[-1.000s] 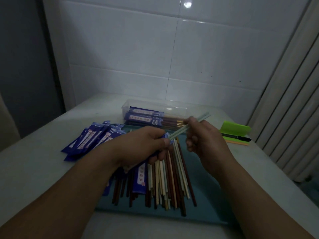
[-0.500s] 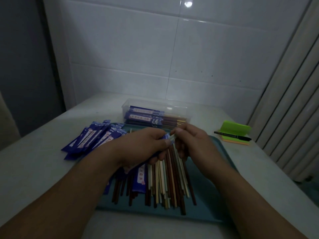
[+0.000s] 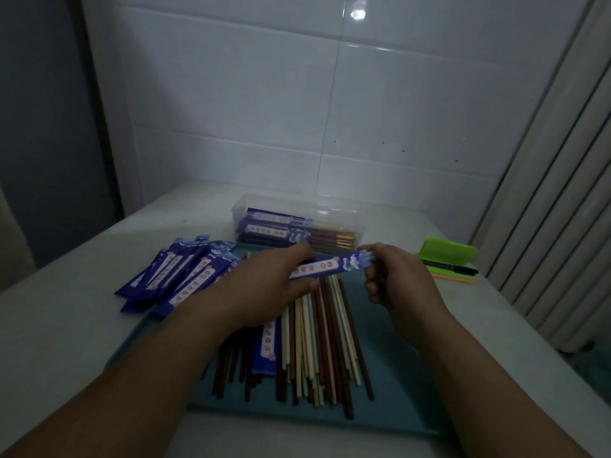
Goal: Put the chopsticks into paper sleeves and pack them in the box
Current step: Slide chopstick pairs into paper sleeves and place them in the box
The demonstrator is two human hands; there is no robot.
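A blue paper sleeve with a white label stretches between both hands above the tray. My left hand grips its left end. My right hand pinches its right end, where the chopsticks went in; they are hidden inside. Below lie several loose brown and cream chopsticks on the teal tray, with one sleeve among them. A pile of empty blue sleeves lies left of the tray. The clear plastic box behind holds several sleeved chopsticks.
A green pad with a black pen lies on the table to the right. A white tiled wall stands behind the box. A ribbed panel runs along the table's right side.
The pale chopsticks held out by my right hand have slid into the blue sleeve. The sleeve now lies level between both hands, lifted into plain sight.
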